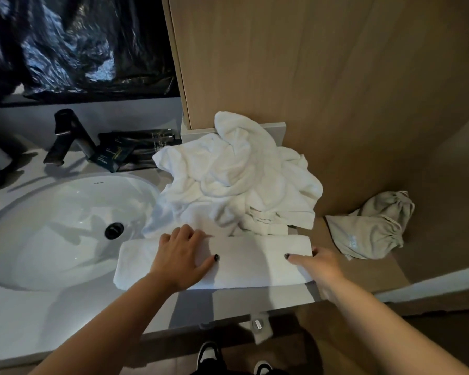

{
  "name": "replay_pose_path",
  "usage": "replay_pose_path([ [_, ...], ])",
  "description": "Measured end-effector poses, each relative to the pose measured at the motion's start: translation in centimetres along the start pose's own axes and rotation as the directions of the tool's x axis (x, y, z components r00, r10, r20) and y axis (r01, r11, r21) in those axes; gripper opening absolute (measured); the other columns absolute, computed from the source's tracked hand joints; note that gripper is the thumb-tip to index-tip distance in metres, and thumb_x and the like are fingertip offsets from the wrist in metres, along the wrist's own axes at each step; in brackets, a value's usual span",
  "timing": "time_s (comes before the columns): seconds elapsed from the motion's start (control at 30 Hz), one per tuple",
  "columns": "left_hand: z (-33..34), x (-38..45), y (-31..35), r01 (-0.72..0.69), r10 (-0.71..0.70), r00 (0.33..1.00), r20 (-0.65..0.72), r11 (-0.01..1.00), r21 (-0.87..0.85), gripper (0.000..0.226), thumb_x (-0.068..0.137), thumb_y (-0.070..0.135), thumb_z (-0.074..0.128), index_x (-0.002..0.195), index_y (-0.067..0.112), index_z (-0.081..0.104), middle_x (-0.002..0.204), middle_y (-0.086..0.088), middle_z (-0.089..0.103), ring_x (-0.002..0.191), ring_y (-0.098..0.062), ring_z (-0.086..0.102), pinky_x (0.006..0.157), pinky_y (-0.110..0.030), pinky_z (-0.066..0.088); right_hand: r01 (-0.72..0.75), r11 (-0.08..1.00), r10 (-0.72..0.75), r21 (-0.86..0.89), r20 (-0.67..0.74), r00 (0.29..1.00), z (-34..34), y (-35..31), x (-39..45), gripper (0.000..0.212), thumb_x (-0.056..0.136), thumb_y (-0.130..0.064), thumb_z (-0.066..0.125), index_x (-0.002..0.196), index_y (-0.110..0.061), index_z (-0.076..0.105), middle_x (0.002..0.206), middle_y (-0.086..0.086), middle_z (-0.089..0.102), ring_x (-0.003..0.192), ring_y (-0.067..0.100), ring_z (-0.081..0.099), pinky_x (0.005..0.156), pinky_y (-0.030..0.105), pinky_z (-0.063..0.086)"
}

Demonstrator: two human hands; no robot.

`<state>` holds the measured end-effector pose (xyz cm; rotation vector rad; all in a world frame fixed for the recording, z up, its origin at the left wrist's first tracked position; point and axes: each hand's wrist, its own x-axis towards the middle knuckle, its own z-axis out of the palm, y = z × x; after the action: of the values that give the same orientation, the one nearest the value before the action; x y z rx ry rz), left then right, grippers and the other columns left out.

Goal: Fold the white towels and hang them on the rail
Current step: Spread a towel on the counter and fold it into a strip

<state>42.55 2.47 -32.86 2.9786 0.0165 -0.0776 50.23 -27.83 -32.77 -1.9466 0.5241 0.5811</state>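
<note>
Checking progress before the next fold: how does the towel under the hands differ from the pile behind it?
The folded towel lies flat as a smooth long strip; the towel pile is crumpled and heaped. Both hands, left hand and right hand, rest on the folded towel; nothing touches the pile. The folded towel's left end overhangs the sink. Both are white.

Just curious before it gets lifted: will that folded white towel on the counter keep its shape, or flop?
Probably flops: the folded towel is soft terry, like the crumpled pile behind it. Its layers may slide apart unless both ends stay supported. It looks light, and unlikely to slip from fingers.
</note>
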Motion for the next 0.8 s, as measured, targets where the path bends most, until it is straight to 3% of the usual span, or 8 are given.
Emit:
replay_pose_path([
  [0.03, -0.1, 0.1, 0.0, 0.007, -0.007, 1.000, 0.017, 1.000, -0.001, 0.075, 0.079, 0.078, 0.025, 0.126, 0.026, 0.053, 0.110, 0.001, 0.048, 0.098, -0.021, 0.047, 0.088, -0.037, 0.036, -0.028, 1.000, 0.028, -0.012, 0.030, 0.999, -0.1, -0.2, -0.1, 0.036, 0.072, -0.018, 0.086, 0.097, -0.006, 0.063, 0.095, 0.009, 0.070, 0.089, 0.025, 0.067, 0.076, 0.040, 0.059],
  [0.17, -0.3, 0.5, 0.0, 0.051, -0.050, 0.993, 0.109, 0.999, -0.013, 0.072, 0.079, 0.080, 0.034, 0.130, 0.032, 0.050, 0.117, 0.004, 0.047, 0.109, -0.018, 0.044, 0.095, -0.035, 0.032, -0.054, 0.998, 0.056, -0.042, 0.045, 0.997, -0.2, -1.1, -0.5, 0.038, 0.073, -0.019, 0.086, 0.087, -0.008, 0.052, 0.085, 0.002, 0.061, 0.072, 0.012, 0.058, 0.047, 0.021, 0.045],
  [0.33, -0.6, 0.4, 0.4, 0.055, -0.058, 0.982, 0.182, 0.998, 0.020, 0.062, 0.081, 0.076, 0.046, 0.111, 0.023, 0.058, 0.105, 0.003, 0.053, 0.091, -0.015, 0.043, 0.084, -0.032, 0.031, -0.061, 0.989, 0.073, -0.135, 0.091, 0.993, -0.5, -1.5, -1.3, 0.067, 0.075, -0.023, 0.085, 0.124, 0.000, 0.044, 0.121, 0.011, 0.053, 0.105, 0.026, 0.054, 0.084, 0.037, 0.050],
  [0.5, -1.6, -0.6, 0.7, 0.167, -0.125, 0.938, 0.324, 0.981, -0.103, 0.047, 0.077, 0.074, 0.053, 0.102, 0.035, 0.046, 0.109, 0.010, 0.054, 0.090, -0.012, 0.043, 0.086, -0.030, 0.035, -0.019, 0.981, 0.061, -0.193, 0.212, 0.975, -1.3, -2.5, -2.2, 0.085, 0.084, -0.018, 0.077, 0.147, 0.005, 0.024, 0.150, 0.018, 0.038, 0.135, 0.032, 0.042, 0.105, 0.037, 0.043],
  [0.57, -1.8, -1.2, 0.9, 0.165, -0.111, 0.936, 0.335, 0.977, -0.137, 0.047, 0.078, 0.070, 0.054, 0.108, 0.034, 0.050, 0.117, 0.009, 0.056, 0.095, -0.011, 0.046, 0.089, -0.029, 0.038, -0.003, 0.986, 0.046, -0.168, 0.251, 0.967, -1.7, -3.5, -2.7, 0.067, 0.082, -0.012, 0.077, 0.137, 0.002, 0.040, 0.140, 0.017, 0.048, 0.119, 0.029, 0.053, 0.087, 0.034, 0.052],
  [0.63, -2.2, -1.9, 1.1, 0.191, -0.118, 0.936, 0.331, 0.962, -0.197, 0.041, 0.081, 0.067, 0.056, 0.108, 0.035, 0.053, 0.117, 0.009, 0.055, 0.100, -0.011, 0.049, 0.093, -0.028, 0.041, 0.081, 0.988, -0.044, -0.131, 0.264, 0.963, -2.3, -4.9, -3.8, 0.030, 0.079, -0.006, 0.077, 0.101, -0.002, 0.057, 0.114, 0.012, 0.060, 0.089, 0.020, 0.056, 0.059, 0.023, 0.045],
  [0.7, -2.8, -2.5, 1.3, 0.216, -0.122, 0.945, 0.303, 0.929, -0.299, 0.031, 0.082, 0.063, 0.061, 0.090, 0.034, 0.052, 0.103, 0.011, 0.054, 0.092, -0.010, 0.050, 0.084, -0.025, 0.041, 0.244, 0.966, -0.216, -0.082, 0.257, 0.942, -3.1, -6.6, -4.8, 0.021, 0.076, -0.004, 0.077, 0.086, -0.007, 0.058, 0.092, 0.006, 0.060, 0.079, 0.016, 0.054, 0.057, 0.020, 0.040],
  [0.8, -4.5, -3.6, 2.4, 0.245, -0.138, 0.961, 0.239, 0.827, -0.506, 0.039, 0.074, 0.057, 0.071, 0.069, 0.026, 0.047, 0.077, 0.012, 0.047, 0.067, -0.005, 0.042, 0.065, -0.020, 0.034, 0.512, 0.856, -0.475, -0.072, 0.281, 0.834, -4.4, -10.2, -7.1, 0.018, 0.076, -0.005, 0.076, 0.085, -0.014, 0.063, 0.082, 0.000, 0.060, 0.077, 0.012, 0.056, 0.060, 0.017, 0.041],
])
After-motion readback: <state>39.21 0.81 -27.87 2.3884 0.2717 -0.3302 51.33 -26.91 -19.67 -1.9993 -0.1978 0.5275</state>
